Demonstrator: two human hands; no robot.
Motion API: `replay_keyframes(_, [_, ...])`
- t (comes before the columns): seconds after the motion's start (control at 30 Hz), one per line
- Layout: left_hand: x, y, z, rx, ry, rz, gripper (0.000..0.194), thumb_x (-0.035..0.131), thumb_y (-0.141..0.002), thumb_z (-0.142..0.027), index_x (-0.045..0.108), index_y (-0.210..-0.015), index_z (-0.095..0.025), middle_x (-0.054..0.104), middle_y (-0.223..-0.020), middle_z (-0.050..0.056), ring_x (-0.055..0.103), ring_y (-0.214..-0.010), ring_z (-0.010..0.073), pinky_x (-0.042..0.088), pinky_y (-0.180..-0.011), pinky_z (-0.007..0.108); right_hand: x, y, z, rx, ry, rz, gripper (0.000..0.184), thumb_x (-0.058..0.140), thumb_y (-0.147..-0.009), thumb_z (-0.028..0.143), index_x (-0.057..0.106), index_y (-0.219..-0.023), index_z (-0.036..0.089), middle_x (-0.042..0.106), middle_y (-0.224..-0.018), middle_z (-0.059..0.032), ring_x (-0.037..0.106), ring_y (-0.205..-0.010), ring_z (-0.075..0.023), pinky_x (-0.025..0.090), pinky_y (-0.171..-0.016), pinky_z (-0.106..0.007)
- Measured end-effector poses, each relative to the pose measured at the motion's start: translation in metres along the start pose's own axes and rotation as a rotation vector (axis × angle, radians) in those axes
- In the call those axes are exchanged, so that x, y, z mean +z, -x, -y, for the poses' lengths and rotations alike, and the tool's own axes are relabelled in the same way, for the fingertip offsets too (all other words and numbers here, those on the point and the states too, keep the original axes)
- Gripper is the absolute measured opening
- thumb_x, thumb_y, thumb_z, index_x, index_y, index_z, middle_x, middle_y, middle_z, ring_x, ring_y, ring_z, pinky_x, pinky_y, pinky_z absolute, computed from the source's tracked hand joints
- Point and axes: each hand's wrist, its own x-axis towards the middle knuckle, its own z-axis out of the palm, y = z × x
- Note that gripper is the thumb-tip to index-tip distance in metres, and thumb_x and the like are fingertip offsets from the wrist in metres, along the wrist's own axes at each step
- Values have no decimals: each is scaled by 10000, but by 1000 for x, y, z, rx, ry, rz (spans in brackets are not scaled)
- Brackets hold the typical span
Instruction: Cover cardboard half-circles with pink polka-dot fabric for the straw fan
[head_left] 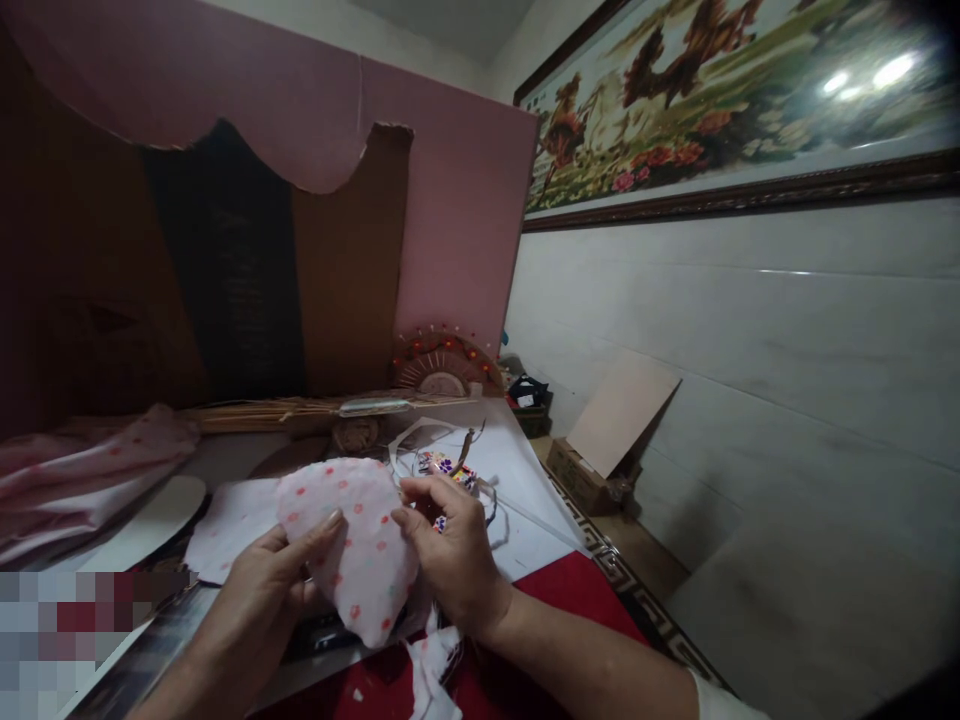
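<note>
A pale pink piece of dotted fabric (352,545), rounded at the top and tapering to a point below, is held up over the table. My left hand (274,575) grips its left side, thumb on the front face and fingers behind. At the right edge, my right hand (457,545) pinches with thumb and forefinger close together; fabric edge appears to be between them. Behind it lies another pale dotted piece (232,530). Frayed white fabric scraps (435,660) hang below, over a red cloth (585,600).
A large pink and brown cardboard panel (465,220) stands behind the table. A semicircular pin holder (442,370) leans there. Pink cloth (97,470) is bunched at left. Patterned fabric and strips (450,465) lie behind my right hand. A box (585,480) sits by the wall.
</note>
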Motion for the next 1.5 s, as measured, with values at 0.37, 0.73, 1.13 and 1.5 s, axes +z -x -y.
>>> replay_keyframes(0.37, [4,1,5,-10,7,39,225,712,-754,-70,672,-974,-102,755,-877,123,719,-677,217,618,-589,294,4,-9,-11,411,-476,78,302,850,-583,353,714,-779,167,679,-710,-7,566,-637,-133,455,-652,-283])
replay_keyframes(0.73, [5,6,0,-44,52,91,148,736,-735,-98,688,-874,-81,664,-644,56,549,-457,127,483,-415,213,0,-10,-8,509,-530,172,304,811,-593,383,672,-691,131,553,-541,44,398,-475,-59,287,-490,-221])
replay_keyframes(1.13, [-10,-2,-12,150,169,-6,236,784,-683,-257,742,-898,-167,724,-790,27,636,-631,139,557,-531,191,-1,-10,-11,474,-549,245,303,822,-581,366,688,-711,128,564,-558,43,397,-495,-53,264,-506,-214])
replay_keyframes(1.5, [-7,-1,-15,153,193,-58,96,704,-616,-180,706,-705,-142,671,-722,22,563,-596,119,536,-506,186,-3,-13,-11,402,-524,289,247,796,-586,337,685,-692,143,598,-578,33,446,-519,-72,293,-524,-228])
